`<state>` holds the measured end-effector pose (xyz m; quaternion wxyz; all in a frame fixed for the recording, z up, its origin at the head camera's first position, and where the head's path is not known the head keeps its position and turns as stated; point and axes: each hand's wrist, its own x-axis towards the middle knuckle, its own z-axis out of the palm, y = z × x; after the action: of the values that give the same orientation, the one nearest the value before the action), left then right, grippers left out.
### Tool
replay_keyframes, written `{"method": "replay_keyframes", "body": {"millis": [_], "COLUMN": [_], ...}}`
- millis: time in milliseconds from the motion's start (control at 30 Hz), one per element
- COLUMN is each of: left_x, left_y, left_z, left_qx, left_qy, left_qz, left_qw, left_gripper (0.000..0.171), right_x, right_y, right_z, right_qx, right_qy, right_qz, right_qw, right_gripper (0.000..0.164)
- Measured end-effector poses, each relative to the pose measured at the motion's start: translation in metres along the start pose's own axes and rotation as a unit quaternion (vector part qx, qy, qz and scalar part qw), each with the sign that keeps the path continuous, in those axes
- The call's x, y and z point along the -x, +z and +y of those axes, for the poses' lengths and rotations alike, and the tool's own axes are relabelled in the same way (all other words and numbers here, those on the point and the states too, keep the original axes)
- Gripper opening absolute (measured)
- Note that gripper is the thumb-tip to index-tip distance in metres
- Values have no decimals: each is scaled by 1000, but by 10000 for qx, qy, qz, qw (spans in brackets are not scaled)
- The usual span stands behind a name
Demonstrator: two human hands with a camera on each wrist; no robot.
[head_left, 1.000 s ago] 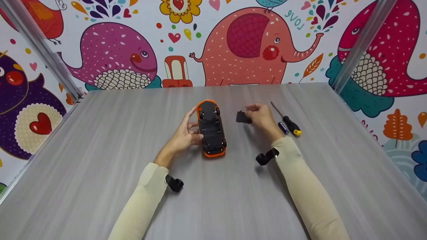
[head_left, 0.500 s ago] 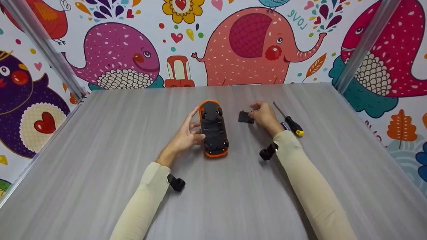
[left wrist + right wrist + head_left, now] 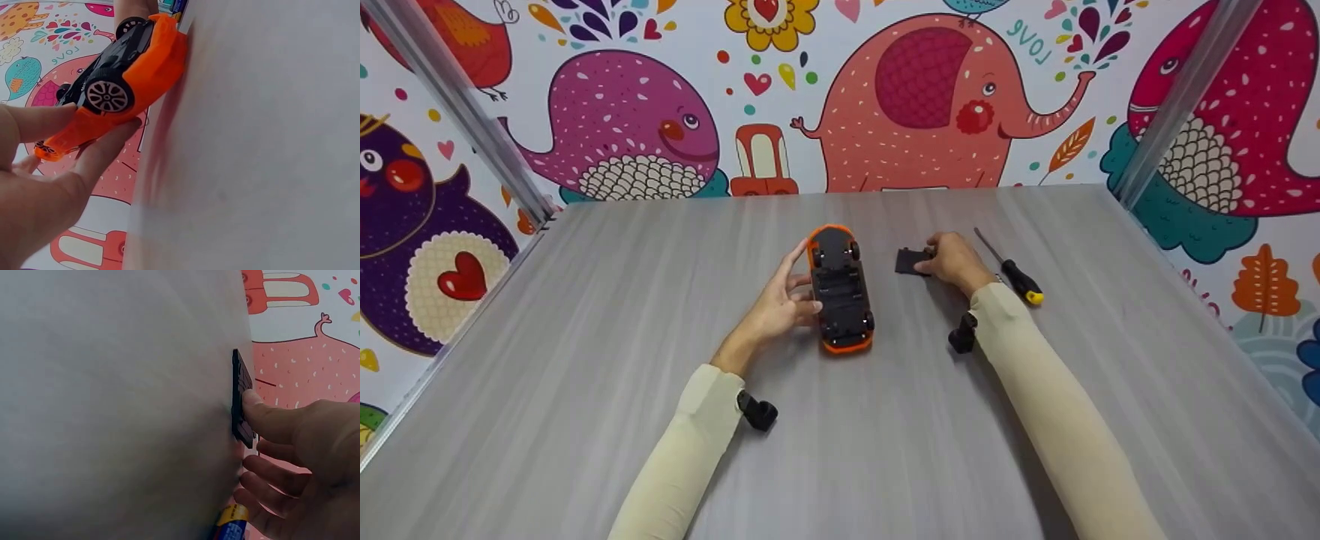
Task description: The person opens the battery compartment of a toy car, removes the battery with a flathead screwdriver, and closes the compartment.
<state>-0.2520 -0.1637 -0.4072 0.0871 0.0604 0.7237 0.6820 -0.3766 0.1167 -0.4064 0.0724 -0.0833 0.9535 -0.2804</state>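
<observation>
An orange toy car is turned underside up, its black base and wheels showing. My left hand grips it along the left side, with the thumb on the base and a finger beneath the orange body in the left wrist view. To the right of the car, a flat black battery cover with small tabs lies at the tabletop. My right hand pinches its right edge; in the right wrist view the thumb presses on the face of the cover, and the other fingers are loosely bent below.
A screwdriver with a black and yellow handle lies right of the right hand. A blue and yellow battery lies near the right fingers, mostly hidden by the wrist in the head view. A patterned wall stands behind the table.
The right hand has shifted slightly, and its thumb now lies over the battery cover's edge. Its forearm has come over the battery. The left hand and toy car stay in place.
</observation>
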Motion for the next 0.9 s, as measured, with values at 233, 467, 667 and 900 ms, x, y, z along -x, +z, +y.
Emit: {"method": "replay_keyframes", "body": {"millis": [233, 467, 667, 900], "left_x": [0, -1, 0, -2], "left_y": [1, 2, 1, 0], "left_z": [-1, 0, 0, -1], "left_qx": [-20, -27, 39, -5], "left_qy": [-72, -128, -53, -46], "left_qz": [88, 120, 48, 51], "left_qw": [9999, 9998, 10000, 10000], "left_gripper": [100, 100, 100, 100], "right_x": [3, 4, 2, 2], "right_y": [-1, -2, -2, -3], "right_z": [-2, -4, -4, -4], "right_qx": [522, 630, 483, 277], "right_qy": [-172, -190, -191, -248], "right_qz": [21, -53, -343, -381], "right_qw": [9985, 9978, 9981, 9986], "right_gripper": [44, 43, 48, 48]}}
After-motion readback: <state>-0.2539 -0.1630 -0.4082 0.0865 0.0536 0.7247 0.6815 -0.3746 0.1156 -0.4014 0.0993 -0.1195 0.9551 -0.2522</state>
